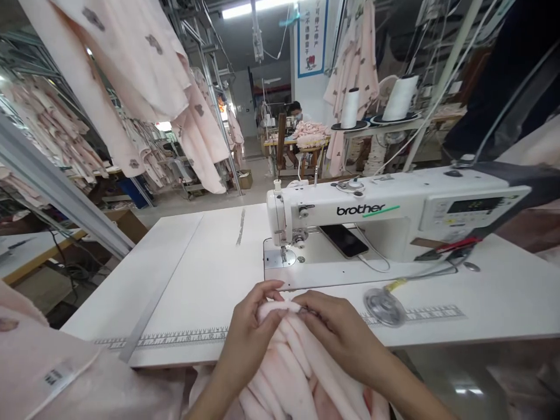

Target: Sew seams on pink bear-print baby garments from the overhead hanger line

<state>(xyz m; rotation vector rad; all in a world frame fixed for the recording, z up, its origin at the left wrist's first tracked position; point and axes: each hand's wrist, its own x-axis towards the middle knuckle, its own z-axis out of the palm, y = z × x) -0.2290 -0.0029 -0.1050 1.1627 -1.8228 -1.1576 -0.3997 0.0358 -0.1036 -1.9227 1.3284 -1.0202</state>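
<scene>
My left hand [251, 326] and my right hand [335, 326] both pinch the top edge of a fluffy pink fabric piece [289, 364] at the near edge of the white sewing table [192, 280]. The fabric hangs down toward my lap in thick folds. The fingertips of both hands meet over the fabric's edge, fingers closed. A white Brother sewing machine [385, 213] stands just beyond the hands, its needle area [284, 254] apart from the fabric.
A phone [345, 240] lies on the machine bed with a cable. A round metal disc [384, 306] and a printed ruler strip [175, 338] sit on the table. Thread cones [400, 99] stand behind. Pink garments [144, 76] hang at left. Another person [295, 116] sits far back.
</scene>
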